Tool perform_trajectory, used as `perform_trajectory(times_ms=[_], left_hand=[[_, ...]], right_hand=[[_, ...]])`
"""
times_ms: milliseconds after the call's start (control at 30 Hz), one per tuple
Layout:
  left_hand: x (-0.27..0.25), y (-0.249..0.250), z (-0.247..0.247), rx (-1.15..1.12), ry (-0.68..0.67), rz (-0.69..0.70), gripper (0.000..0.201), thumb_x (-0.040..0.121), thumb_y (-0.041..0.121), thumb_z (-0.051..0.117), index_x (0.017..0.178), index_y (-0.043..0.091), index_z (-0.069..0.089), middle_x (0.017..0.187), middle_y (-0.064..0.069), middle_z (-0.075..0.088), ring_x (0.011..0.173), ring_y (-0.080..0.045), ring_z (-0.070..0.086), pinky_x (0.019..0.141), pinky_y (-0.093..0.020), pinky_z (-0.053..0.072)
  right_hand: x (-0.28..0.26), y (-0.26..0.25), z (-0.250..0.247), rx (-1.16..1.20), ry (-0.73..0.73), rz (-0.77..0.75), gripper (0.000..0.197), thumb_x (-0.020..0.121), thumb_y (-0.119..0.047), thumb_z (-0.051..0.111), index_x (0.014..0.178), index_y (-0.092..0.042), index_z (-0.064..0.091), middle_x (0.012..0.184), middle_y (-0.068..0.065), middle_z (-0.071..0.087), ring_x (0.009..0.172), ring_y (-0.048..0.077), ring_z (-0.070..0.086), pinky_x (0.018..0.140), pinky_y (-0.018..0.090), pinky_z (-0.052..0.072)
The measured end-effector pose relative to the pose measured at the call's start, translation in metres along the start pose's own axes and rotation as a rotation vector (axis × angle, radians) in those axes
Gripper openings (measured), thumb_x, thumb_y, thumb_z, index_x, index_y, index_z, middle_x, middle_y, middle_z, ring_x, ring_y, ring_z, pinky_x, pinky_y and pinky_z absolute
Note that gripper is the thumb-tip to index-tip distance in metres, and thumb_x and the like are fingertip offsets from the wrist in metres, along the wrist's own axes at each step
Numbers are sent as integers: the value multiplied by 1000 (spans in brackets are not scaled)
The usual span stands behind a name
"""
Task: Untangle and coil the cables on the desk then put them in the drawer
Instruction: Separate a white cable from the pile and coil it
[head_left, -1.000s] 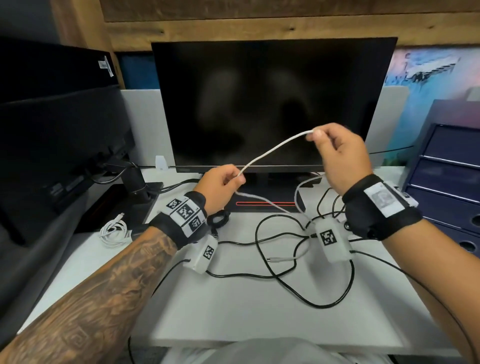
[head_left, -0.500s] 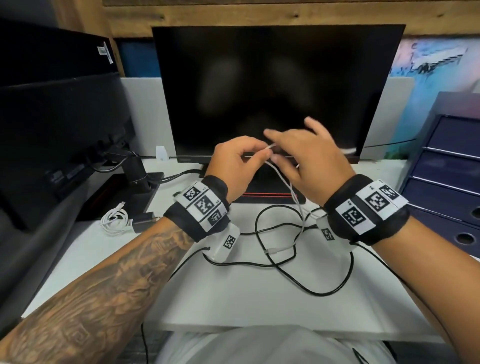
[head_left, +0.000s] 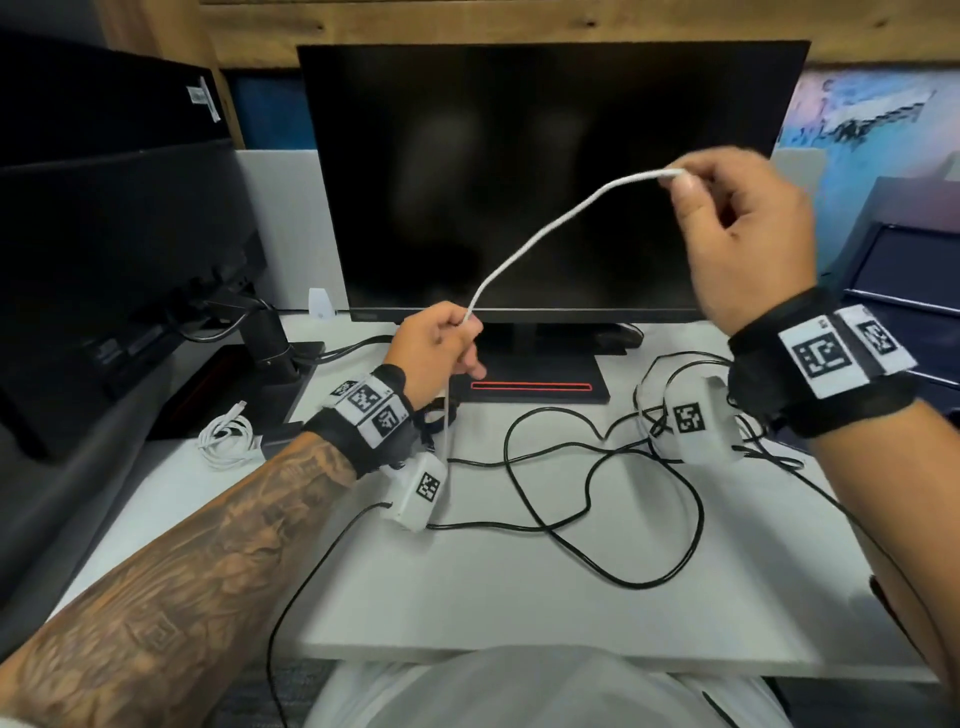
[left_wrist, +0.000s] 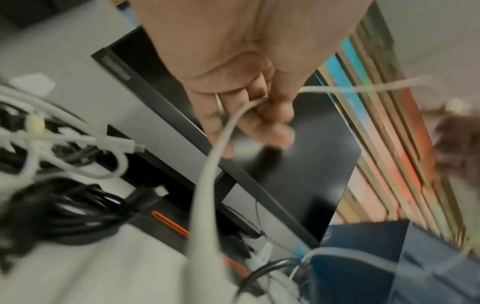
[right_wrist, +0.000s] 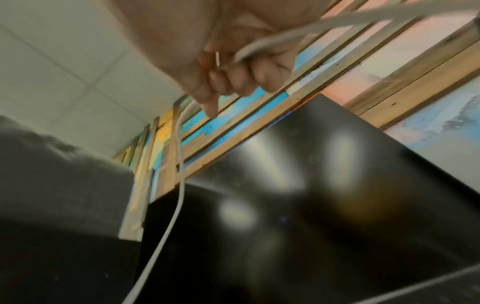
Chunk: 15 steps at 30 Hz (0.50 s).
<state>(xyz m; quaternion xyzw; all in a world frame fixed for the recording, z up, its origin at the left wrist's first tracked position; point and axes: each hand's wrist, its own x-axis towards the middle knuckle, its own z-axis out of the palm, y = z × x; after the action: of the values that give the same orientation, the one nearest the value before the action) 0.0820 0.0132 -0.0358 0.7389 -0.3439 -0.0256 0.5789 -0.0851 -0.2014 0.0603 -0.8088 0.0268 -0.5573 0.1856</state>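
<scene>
From the head view, the left hand (head_left: 439, 345) is pinching a white cable (head_left: 550, 228) low in front of the monitor (head_left: 550, 171), while the right hand (head_left: 737, 234) is lifting the cable's other stretch high, its grip narrow on the cable between thumb and fingertip. The span between the two hands is arching in the air above the table (head_left: 467, 587). Loose black cables (head_left: 597, 483) are lying in overlapping loops on the table below, and a small white coiled cable (head_left: 228, 434) is sitting near the left edge. The drawer unit (head_left: 914, 270) is standing at the right, well apart from the held cable.

From the left wrist view, the fingers (left_wrist: 259, 121) are curling round the white cable (left_wrist: 207, 174), which is running down past the camera toward a blurred heap of cords.

From the right wrist view, the curled fingers (right_wrist: 233, 80) are closing on the white cable (right_wrist: 179, 185), which is hanging down before the dark screen.

Risk, as I judge it: the hanging tail may be dragging through the black loops and snagging, tightening the tangle. A thin pinch could also be letting the cable slip, undoing the loop being formed.
</scene>
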Motion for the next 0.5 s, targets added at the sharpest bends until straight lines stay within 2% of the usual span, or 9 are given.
perform_trajectory(times_ms=[67,133,167,233,300,367,400,433,500], left_hand=[[0,9,-2,-96,13,-34,20,102,20,52,101,6,66,62,1,43,52,-13,46,62,-38,59],[-2,18,0,-96,20,-29,23,103,24,49,101,14,69,65,4,40,53,-8,41,52,-29,49],[-2,22,3,-123,11,-39,24,104,24,47,100,16,69,64,6,38,52,-8,38,49,-27,41],[-2,30,10,-245,-59,-76,27,105,22,44,102,15,69,63,6,33,52,-8,32,50,-26,29],[-4,38,16,-316,-139,-32,27,105,20,42,104,15,69,66,4,33,55,-9,31,52,-26,27],[-6,43,19,-285,-156,56,26,105,18,44,107,17,70,72,0,45,59,-10,36,53,-26,35],[-7,44,19,-254,-146,85,25,104,18,46,108,18,71,77,-2,50,60,-10,39,54,-26,39],[-8,43,19,-228,-137,97,24,104,18,48,107,19,71,78,-2,52,60,-9,40,54,-27,42],[-8,40,18,-224,-157,54,22,103,21,50,102,18,72,68,5,47,56,-9,38,53,-28,39]], right_hand=[[-8,8,9,-150,-100,32,34,99,-31,50,127,-18,65,116,3,57,109,22,55,96,39,47],[-18,4,17,-272,-151,-12,51,94,-27,53,144,-17,50,143,7,46,134,27,41,112,46,37],[-23,-3,20,-288,-157,-76,59,91,-24,54,148,-16,44,151,8,40,141,29,34,116,47,32],[-31,-21,28,-307,-191,-241,64,87,-24,56,149,-11,43,155,12,38,145,33,31,117,50,28],[-40,-31,39,-365,-311,-331,60,90,-29,53,147,-11,46,151,10,45,143,32,36,118,50,26],[-50,-31,50,-313,-471,-260,50,98,-32,50,145,-16,48,139,4,58,131,24,50,116,43,29],[-54,-28,53,-221,-513,-166,42,101,-31,50,142,-19,52,128,2,64,119,21,58,111,39,37],[-56,-26,54,-115,-513,-68,34,103,-30,50,134,-21,57,114,-1,68,105,18,62,100,37,46],[-52,-21,50,-44,-421,13,19,103,-29,50,114,-21,64,87,-6,65,81,15,60,76,39,52]])
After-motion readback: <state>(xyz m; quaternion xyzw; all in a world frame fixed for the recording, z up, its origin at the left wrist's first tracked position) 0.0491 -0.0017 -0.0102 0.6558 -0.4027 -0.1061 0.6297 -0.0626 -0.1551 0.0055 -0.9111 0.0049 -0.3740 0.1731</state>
